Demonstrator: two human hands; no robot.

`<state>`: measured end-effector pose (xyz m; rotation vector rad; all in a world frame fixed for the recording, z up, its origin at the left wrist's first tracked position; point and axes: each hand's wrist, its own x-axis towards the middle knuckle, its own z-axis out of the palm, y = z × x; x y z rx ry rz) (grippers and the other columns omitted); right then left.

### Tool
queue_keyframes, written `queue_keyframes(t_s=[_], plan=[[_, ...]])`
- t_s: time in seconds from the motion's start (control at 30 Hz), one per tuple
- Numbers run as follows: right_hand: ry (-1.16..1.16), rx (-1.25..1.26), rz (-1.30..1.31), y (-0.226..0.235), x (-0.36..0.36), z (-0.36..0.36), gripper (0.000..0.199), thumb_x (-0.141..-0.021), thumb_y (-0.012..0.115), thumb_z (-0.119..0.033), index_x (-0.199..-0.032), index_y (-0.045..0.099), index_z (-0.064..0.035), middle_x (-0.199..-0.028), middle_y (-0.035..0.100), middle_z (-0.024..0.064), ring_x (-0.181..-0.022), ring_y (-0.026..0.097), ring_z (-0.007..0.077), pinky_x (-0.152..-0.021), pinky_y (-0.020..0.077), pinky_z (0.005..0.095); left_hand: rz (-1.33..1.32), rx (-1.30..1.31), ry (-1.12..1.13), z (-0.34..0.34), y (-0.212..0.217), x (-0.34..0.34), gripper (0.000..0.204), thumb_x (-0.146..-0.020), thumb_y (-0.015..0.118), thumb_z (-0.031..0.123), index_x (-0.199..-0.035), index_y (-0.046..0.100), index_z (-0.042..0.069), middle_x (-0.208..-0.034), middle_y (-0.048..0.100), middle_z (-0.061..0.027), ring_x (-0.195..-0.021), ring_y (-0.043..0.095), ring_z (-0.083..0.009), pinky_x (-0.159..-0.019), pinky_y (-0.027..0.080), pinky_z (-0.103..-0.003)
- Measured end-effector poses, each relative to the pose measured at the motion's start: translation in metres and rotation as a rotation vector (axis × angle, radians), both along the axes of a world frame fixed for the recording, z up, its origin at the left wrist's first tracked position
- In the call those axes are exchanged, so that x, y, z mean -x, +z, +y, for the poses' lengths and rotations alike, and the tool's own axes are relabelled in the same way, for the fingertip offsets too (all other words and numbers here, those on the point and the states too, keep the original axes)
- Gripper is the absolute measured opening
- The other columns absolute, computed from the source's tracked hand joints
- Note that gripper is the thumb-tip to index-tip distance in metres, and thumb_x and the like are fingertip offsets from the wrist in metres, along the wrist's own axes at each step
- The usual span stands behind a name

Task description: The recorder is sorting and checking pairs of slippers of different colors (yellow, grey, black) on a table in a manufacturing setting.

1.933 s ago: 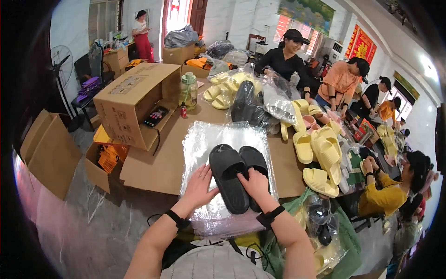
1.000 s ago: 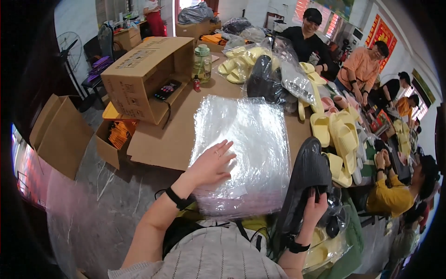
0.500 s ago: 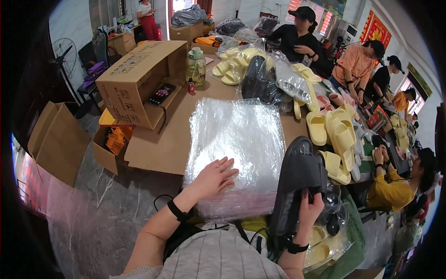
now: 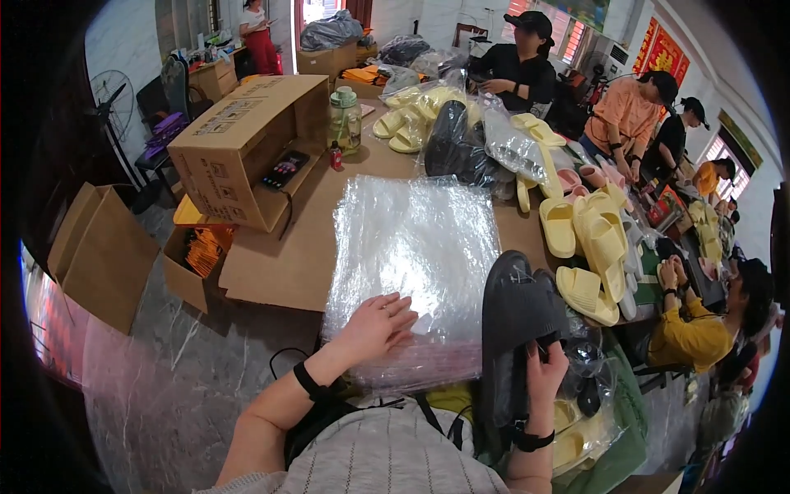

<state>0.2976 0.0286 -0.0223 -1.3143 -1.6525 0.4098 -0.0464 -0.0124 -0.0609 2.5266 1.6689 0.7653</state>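
Note:
My right hand [image 4: 546, 372] grips a pair of black slippers [image 4: 512, 329], held upright and pressed together at the right edge of the table. My left hand [image 4: 376, 327] rests with spread fingers on the near end of a stack of clear plastic bags [image 4: 415, 255] that lies on the brown table [image 4: 288, 255]. The slippers hang just right of that stack, beside its near corner.
A large open cardboard box [image 4: 247, 144] stands at the left with a dark device inside. Yellow slippers [image 4: 588, 247] and bagged black slippers [image 4: 453, 144] pile up at the right and far side. Several people work along the right edge. Flat cartons [image 4: 99, 255] lean at the left.
The black slippers left the top of the plastic stack and now hang at its right in my right hand. My left hand slid toward the stack's near edge.

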Motion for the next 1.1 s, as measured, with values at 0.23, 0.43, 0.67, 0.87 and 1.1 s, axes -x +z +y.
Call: queue_keyframes(t_s=[0.23,0.43,0.67,0.87,1.1], plan=[[0.133,0.009,-0.076,0.017,-0.015,-0.025,0.025,-0.084,0.076,-0.017,-0.098,0.067,0.0008,-0.074,0.068,0.0121,-0.06,0.06,0.0182,-0.06,0.0471,0.0307,-0.475,0.22,0.133,0.023,0.021,-0.005,0.028,-0.097,0.058,0.029,-0.109,0.074,0.01,-0.106,0.071,-0.0163,-0.099,0.067,-0.0351,-0.085,0.052,-0.043],[0.544,-0.171,-0.406,0.021,-0.004,-0.041,0.034,-0.064,0.081,-0.025,-0.092,0.073,-0.0084,-0.076,0.065,0.0115,-0.066,0.064,0.0329,-0.058,0.0503,0.0402,-0.569,0.504,0.267,0.048,0.031,0.001,0.04,-0.1,0.054,0.038,-0.124,0.069,0.01,-0.094,0.073,-0.0176,-0.088,0.07,-0.0282,-0.08,0.052,-0.036],[0.604,-0.045,-0.447,0.012,0.033,-0.016,0.04,-0.077,0.078,-0.033,-0.066,0.051,-0.0057,-0.061,0.054,0.013,-0.058,0.058,0.0348,-0.053,0.0452,0.0457,-0.702,0.695,0.015,0.067,0.032,0.008,0.039,-0.101,0.055,0.036,-0.125,0.068,0.007,-0.104,0.073,-0.0145,-0.093,0.066,-0.0209,-0.083,0.05,-0.032],[0.395,0.08,-0.516,-0.003,0.029,-0.011,0.039,-0.081,0.075,-0.033,-0.067,0.053,-0.0041,-0.062,0.057,0.0147,-0.059,0.06,0.0361,-0.054,0.0468,0.0458,-0.742,0.463,0.01,0.051,0.049,0.004,0.032,-0.1,0.059,0.025,-0.122,0.069,0.004,-0.115,0.072,-0.0152,-0.104,0.066,-0.0218,-0.091,0.05,-0.032],[0.492,-0.051,-0.64,0.014,0.042,-0.026,0.036,-0.082,0.075,-0.034,-0.068,0.057,-0.0058,-0.062,0.058,0.0127,-0.06,0.062,0.0331,-0.055,0.0499,0.044,-0.353,-0.031,-0.15,0.039,0.06,-0.023,0.022,-0.094,0.062,0.017,-0.109,0.074,0.005,-0.131,0.064,-0.0159,-0.125,0.058,-0.0356,-0.103,0.048,-0.041]])
